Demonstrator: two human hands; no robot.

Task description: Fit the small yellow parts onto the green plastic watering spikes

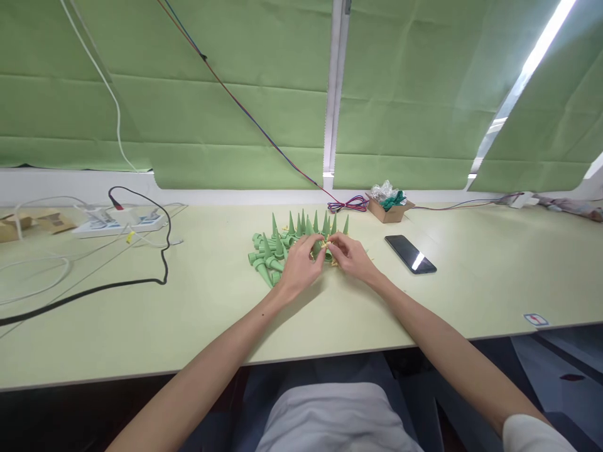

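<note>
My left hand [302, 263] is closed around a green plastic watering spike [317, 249], holding it above the table in front of a pile of the same kind. Opposite it, my right hand [354, 257] pinches a small yellow plastic piece [326, 245] against the spike's end; my fingertips partly cover both parts. Several green spikes [267, 247] stand upright behind and left of my hands, and others [261, 270] lie on their sides. A few more yellow pieces [335, 263] are scattered under and around my hands, too small to make out fully.
A black phone [409, 253] lies right of my hands on the pale table [198, 333]. Behind it stands a small cardboard box [390, 212] holding clear and green wrapping, beside coiled purple cable [353, 204]. On the left are a power strip [120, 225] and a black cable [164, 263].
</note>
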